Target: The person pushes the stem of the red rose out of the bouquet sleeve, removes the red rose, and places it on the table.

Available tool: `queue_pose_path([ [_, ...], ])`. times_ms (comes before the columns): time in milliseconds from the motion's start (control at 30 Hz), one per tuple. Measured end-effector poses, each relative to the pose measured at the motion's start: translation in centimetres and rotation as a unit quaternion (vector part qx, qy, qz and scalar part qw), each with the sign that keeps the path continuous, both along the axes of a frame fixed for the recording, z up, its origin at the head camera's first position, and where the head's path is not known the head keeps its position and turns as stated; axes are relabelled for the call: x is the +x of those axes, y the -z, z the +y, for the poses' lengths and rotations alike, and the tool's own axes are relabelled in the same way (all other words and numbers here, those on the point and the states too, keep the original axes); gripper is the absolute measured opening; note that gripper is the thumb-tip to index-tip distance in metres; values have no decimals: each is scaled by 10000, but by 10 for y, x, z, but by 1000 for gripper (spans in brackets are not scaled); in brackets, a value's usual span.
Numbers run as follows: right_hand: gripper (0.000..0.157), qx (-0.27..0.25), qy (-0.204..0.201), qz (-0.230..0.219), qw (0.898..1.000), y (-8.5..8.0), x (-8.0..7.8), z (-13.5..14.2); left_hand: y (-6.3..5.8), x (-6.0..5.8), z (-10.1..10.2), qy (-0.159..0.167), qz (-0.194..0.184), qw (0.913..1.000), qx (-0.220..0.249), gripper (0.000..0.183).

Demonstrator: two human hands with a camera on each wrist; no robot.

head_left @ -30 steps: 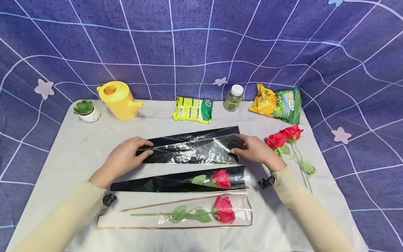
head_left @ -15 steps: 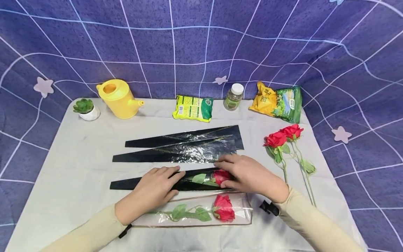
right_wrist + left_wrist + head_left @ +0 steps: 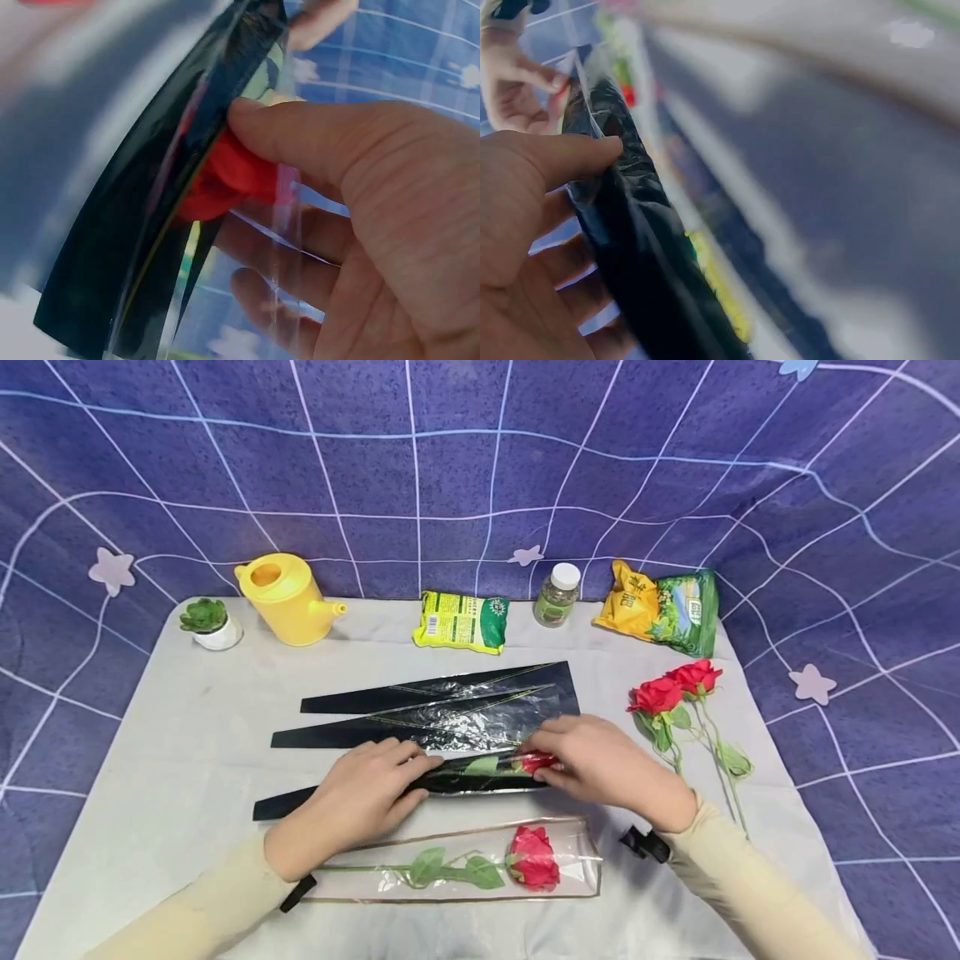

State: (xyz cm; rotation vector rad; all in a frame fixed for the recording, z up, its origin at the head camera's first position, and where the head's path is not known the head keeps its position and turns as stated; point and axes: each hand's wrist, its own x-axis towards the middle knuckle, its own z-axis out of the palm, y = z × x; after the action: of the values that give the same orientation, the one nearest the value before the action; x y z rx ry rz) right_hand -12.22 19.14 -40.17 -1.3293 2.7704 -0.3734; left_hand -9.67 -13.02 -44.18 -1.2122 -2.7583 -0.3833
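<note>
A black flower sleeve (image 3: pixel 480 781) with a clear front, holding a red rose (image 3: pixel 537 763), is raised a little above the table. My left hand (image 3: pixel 352 797) grips its middle, thumb on the near side and fingers behind, as the left wrist view shows. At the bloom end, my right hand (image 3: pixel 603 768) pinches the film between thumb and fingers; the red petals (image 3: pixel 229 176) show beside that thumb. Nearer me lies a clear sleeve (image 3: pixel 570 887) with a brown edge and another red rose (image 3: pixel 534 860) inside. My left forearm and wrist cover its narrow end.
Beyond the hands lie two flat black sleeves (image 3: pixel 322 732), partly overlapping. Two loose roses (image 3: pixel 656 695) rest at the right. Along the back stand a potted succulent (image 3: pixel 206 622), yellow watering can (image 3: pixel 288 602), green-yellow packet (image 3: pixel 459 622), lidded jar (image 3: pixel 557 595) and two bags (image 3: pixel 660 606).
Both hands have let go of a flat black sleeve and come nearer me. They have taken hold of the black sleeve with the rose, which is now lifted and tilted away from the clear one.
</note>
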Motion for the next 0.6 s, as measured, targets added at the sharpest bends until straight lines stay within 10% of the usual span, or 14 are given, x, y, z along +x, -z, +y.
queue_pose_path([
  [167,43,-941,114,1094,9895,-50,-3,6,-44,-14,5,-24,407,9954,869,41],
  [300,33,-2707,-81,1804,9456,-81,7,-3,-68,-26,9,-393,555,9849,1593,37],
  [400,17,-3525,-132,985,9305,-92,18,-15,-79,-32,11,-642,600,9707,2237,34],
  [500,14,-3659,701,-853,9241,-86,20,-21,-84,-33,17,-627,537,9573,2770,34],
  [600,18,-3851,1523,-2287,8810,-67,9,-19,-84,-30,28,-494,306,9544,2929,36],
])
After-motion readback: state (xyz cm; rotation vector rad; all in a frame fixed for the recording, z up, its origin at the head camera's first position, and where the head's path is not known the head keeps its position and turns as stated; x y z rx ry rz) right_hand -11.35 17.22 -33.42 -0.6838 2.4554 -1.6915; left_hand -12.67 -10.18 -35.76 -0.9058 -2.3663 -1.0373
